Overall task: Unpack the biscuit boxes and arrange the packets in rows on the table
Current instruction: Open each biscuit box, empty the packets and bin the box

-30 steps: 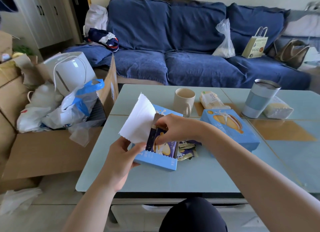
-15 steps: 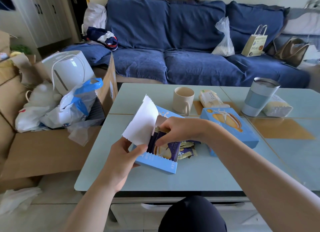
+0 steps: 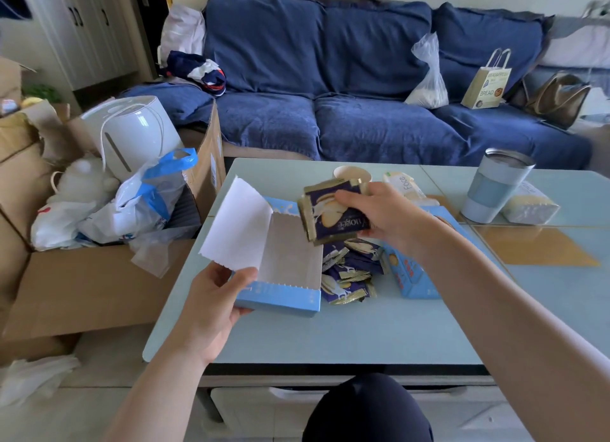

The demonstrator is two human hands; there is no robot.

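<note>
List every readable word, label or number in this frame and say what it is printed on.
"BREAD": paper bag on the sofa; the smaller print above it is too blurred to read.
"Face": tissue pack behind the right hand.
Script brand on the packets held by the right hand: upside down, not clearly readable.
Red print on the second blue box: too small to read.
Marks on the open box held by the left hand: illegible.
</note>
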